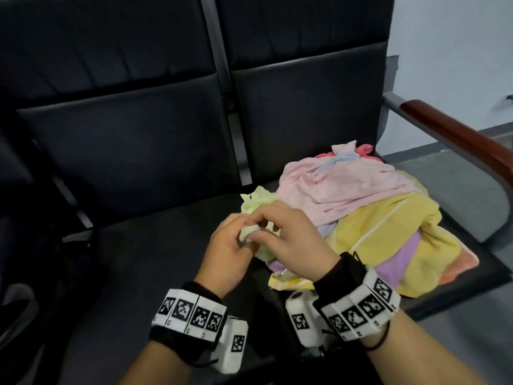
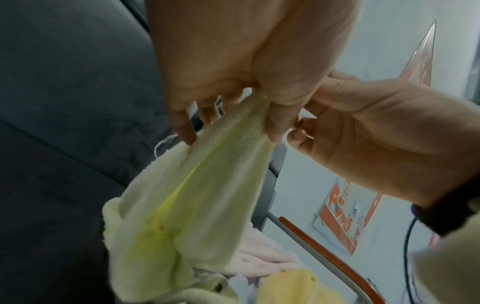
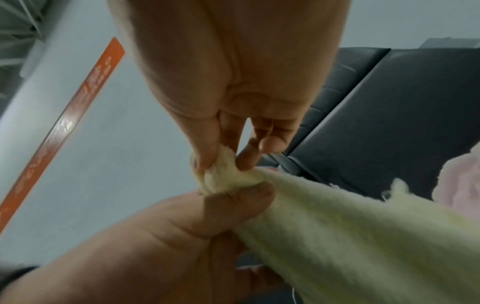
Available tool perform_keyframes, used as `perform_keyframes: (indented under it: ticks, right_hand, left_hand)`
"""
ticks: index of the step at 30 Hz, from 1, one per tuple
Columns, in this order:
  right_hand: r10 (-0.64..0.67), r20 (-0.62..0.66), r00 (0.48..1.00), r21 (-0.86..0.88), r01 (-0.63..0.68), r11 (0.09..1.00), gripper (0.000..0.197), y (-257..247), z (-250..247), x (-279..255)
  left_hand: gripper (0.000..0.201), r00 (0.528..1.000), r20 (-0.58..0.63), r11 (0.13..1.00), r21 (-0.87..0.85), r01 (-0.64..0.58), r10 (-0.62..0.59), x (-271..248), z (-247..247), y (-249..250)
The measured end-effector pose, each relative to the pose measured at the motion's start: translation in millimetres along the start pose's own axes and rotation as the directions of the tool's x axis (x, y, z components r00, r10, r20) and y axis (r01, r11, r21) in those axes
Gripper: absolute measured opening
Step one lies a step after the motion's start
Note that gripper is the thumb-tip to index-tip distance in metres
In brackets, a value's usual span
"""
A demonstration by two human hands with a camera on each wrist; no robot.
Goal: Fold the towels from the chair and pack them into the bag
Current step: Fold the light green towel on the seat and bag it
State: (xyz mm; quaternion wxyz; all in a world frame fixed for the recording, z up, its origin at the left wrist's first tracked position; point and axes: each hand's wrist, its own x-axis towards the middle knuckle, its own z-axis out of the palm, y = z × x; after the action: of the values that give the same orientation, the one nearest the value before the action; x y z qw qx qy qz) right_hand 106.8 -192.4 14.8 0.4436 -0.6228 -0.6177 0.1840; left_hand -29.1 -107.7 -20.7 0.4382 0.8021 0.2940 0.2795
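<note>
pale green towel (image 1: 256, 202) pinched by both hands, over chair (image 1: 155, 245).

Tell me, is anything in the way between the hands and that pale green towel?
Nothing is. Both the left hand and the right hand already pinch the green towel at one end, above the chair seat beside the towel pile. The bag cannot be clearly made out.

A black padded chair (image 1: 155, 245) with two joined seats fills the frame; on the right-hand seat, at centre right, lies a loose heap of towels (image 1: 369, 218), pink on top, yellow and purple beneath.
</note>
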Motion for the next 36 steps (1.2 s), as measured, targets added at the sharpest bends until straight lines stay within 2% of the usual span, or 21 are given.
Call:
perform_keyframes:
  ticks: [3, 8, 14, 18, 21, 24, 28, 31, 36]
  right_hand:
    - [-0.003, -0.024, 1.000, 0.023, 0.004, 1.000, 0.007, -16.1, 8.6, -4.5]
    - [-0.057, -0.042, 0.998, 0.108, 0.061, 0.992, 0.010, -53.9, 15.6, -8.0]
    - [-0.095, -0.181, 0.979, 0.345, 0.154, 0.926, 0.019, -107.0, 14.3, -2.9]
    - [-0.101, -0.290, 0.952, 0.372, 0.209, 0.904, 0.020, -126.2, 9.5, -0.9]
    - [-0.021, -0.363, 0.931, 0.394, 0.174, 0.903, 0.020, -121.7, 11.0, -2.5]
    - [0.053, -0.393, 0.918, 0.431, 0.133, 0.893, 0.018, -114.3, 20.2, -4.2]
    - [0.140, -0.379, 0.915, 0.482, 0.066, 0.873, 0.013, -107.0, 39.8, -6.5]
    - [0.203, -0.371, 0.906, 0.500, 0.010, 0.866, 0.012, -98.3, 51.1, -8.2]
    - [0.287, -0.320, 0.903, 0.389, -0.151, 0.909, 0.006, -70.7, 67.4, -14.1]
  left_hand:
    - [0.016, 0.999, 0.003, 0.997, 0.052, 0.050, -0.051, -22.9, -27.7, -2.1]
    - [0.021, 0.997, 0.003, 0.992, 0.103, 0.073, -0.074, -57.4, -68.8, -4.8]
    - [0.017, 0.998, -0.017, 0.982, 0.173, 0.070, -0.068, -77.8, -101.6, 4.1]
    - [0.017, 0.979, -0.159, 0.951, 0.262, 0.165, -0.127, -96.9, -131.6, -5.6]
    - [0.025, 0.945, -0.281, 0.921, 0.296, 0.254, -0.170, -115.7, -160.1, -18.7]
    - [0.029, 0.932, -0.317, 0.906, 0.318, 0.277, -0.174, -136.7, -186.3, -30.6]
    - [0.021, 0.915, -0.368, 0.907, 0.308, 0.286, -0.163, -156.1, -210.9, -44.1]
    - [0.017, 0.900, -0.403, 0.939, 0.216, 0.268, -0.164, -164.8, -223.2, -51.5]
    - [0.018, 0.890, -0.426, 0.956, 0.156, 0.250, -0.163, -170.2, -227.4, -57.2]
